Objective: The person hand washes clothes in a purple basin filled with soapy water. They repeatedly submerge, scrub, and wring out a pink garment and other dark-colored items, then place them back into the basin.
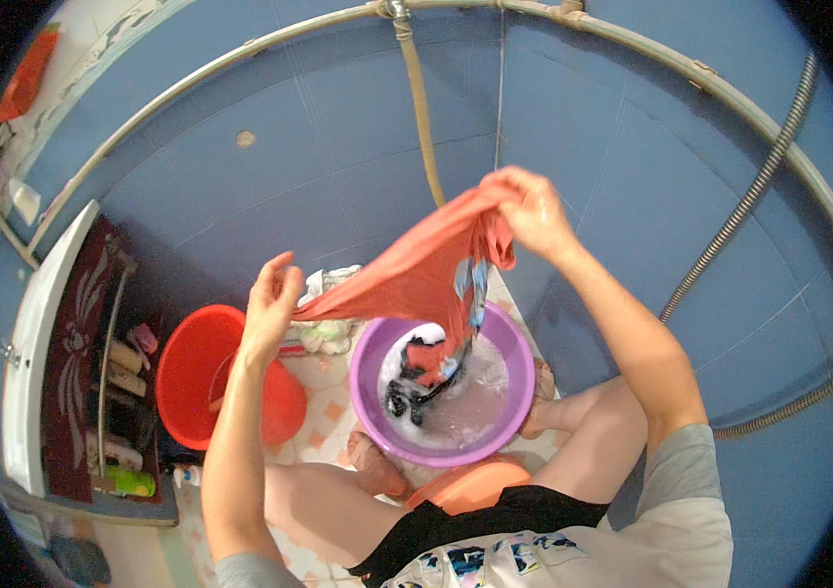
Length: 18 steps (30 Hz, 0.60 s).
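Note:
A wet coral-red garment (401, 272) with a blue print is stretched between my two hands, above a purple plastic basin (361, 411). My left hand (274, 301) pinches one drawn-out end of it at the left. Higher up and to the right, my right hand (530, 209) grips its bunched upper part. The garment's lower part hangs down into the basin. Foamy, murky water (479, 411) fills the basin, with black cloth (401, 400) lying in it near the left side.
Left of the basin stand a red bucket (199, 375) and a smaller red container (284, 400). Pale cloths (324, 334) lie behind. An orange plastic item (471, 485) is between my legs. A hose (420, 103) hangs down the blue tiled wall; a white-topped cabinet (49, 353) stands left.

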Each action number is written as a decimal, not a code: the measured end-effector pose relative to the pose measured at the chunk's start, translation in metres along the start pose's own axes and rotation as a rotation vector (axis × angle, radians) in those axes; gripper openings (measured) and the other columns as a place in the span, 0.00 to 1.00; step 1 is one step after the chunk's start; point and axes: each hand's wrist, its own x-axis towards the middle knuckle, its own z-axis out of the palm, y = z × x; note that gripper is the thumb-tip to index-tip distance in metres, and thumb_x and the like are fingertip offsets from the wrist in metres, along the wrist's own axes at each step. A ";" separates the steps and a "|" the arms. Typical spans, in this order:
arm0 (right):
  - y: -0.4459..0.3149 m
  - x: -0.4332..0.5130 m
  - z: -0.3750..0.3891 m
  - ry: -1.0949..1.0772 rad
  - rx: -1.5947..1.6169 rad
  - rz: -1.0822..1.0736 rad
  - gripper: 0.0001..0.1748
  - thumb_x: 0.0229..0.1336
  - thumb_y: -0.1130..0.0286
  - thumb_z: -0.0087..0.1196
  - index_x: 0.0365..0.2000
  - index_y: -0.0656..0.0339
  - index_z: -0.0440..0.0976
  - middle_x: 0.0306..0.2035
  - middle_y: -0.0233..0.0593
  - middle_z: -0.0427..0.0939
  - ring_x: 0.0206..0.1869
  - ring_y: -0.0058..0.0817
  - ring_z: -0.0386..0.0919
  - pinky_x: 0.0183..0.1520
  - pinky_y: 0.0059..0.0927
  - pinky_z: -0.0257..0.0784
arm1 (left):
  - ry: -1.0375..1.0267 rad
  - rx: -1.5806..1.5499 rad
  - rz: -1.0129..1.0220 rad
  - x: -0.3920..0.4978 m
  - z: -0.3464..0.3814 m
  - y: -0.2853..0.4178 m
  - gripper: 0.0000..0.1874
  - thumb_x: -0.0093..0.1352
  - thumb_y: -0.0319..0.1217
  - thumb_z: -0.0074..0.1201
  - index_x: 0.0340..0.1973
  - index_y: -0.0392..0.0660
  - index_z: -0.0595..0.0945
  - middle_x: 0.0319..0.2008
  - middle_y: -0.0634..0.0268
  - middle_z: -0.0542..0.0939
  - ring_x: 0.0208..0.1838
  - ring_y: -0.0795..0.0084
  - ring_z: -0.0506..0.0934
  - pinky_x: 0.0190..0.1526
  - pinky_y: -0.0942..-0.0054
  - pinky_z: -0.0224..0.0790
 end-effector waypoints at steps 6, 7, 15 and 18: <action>-0.024 0.005 -0.035 -0.177 -0.093 -0.096 0.09 0.48 0.77 0.48 0.32 0.64 0.75 0.23 0.35 0.76 0.30 0.19 0.73 0.34 0.23 0.68 | -0.173 0.840 0.566 0.007 -0.002 0.057 0.06 0.53 0.23 0.53 0.27 0.38 0.80 0.33 0.53 0.74 0.38 0.55 0.73 0.40 0.64 0.66; -0.021 0.005 -0.042 -0.132 -0.093 -0.061 0.08 0.50 0.76 0.48 0.32 0.64 0.75 0.23 0.33 0.76 0.27 0.17 0.71 0.30 0.21 0.67 | -0.079 0.797 0.577 0.013 -0.005 0.058 0.06 0.54 0.23 0.52 0.26 0.39 0.81 0.33 0.53 0.75 0.40 0.54 0.72 0.42 0.63 0.66; 0.011 -0.019 -0.059 -0.158 0.244 0.316 0.12 0.61 0.67 0.43 0.37 0.64 0.71 0.26 0.36 0.76 0.19 0.20 0.73 0.17 0.18 0.67 | -0.049 0.436 0.316 0.006 0.051 0.055 0.09 0.66 0.31 0.46 0.30 0.36 0.73 0.20 0.51 0.73 0.21 0.61 0.67 0.28 0.68 0.62; 0.055 -0.049 -0.032 -0.399 0.261 0.553 0.12 0.61 0.67 0.41 0.35 0.64 0.70 0.29 0.39 0.77 0.23 0.21 0.75 0.19 0.19 0.69 | -0.373 0.502 0.316 -0.002 0.070 0.008 0.09 0.66 0.31 0.46 0.31 0.37 0.74 0.20 0.50 0.74 0.24 0.59 0.71 0.30 0.65 0.64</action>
